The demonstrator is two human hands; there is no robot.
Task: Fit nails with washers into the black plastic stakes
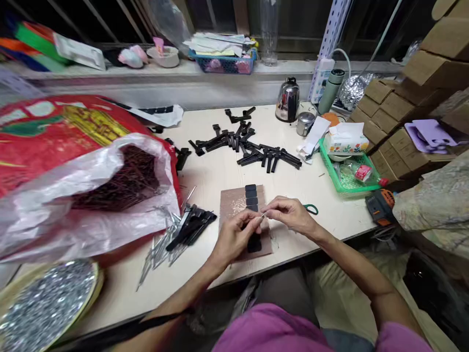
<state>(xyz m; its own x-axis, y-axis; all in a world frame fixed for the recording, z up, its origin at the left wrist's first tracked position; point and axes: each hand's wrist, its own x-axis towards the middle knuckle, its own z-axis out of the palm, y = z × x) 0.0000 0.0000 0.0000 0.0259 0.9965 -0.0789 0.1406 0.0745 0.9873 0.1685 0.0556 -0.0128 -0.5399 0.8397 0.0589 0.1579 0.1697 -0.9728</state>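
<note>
My left hand (pixel 236 236) and my right hand (pixel 292 216) meet above a brown board (pixel 227 199), both closed in a pinch. Between their fingertips is a small, thin, pale piece (pixel 263 216); its kind is too small to make out. Under my hands, a column of black rounded pads (pixel 251 194) runs down the board, partly hidden by my fingers. Pale crumbs lie on the board left of the pads. Beside my right hand, a green scissors handle (pixel 311 209) shows, the rest being covered.
Black plastic parts (pixel 240 142) lie scattered behind the board. To the left are metal rods (pixel 161 249) with black parts on top, a red sack (pixel 44 127) of dark thin pieces, and a bowl (pixel 95 281) of small shiny parts. A green basket (pixel 331 173) and a power drill (pixel 381 206) are at right.
</note>
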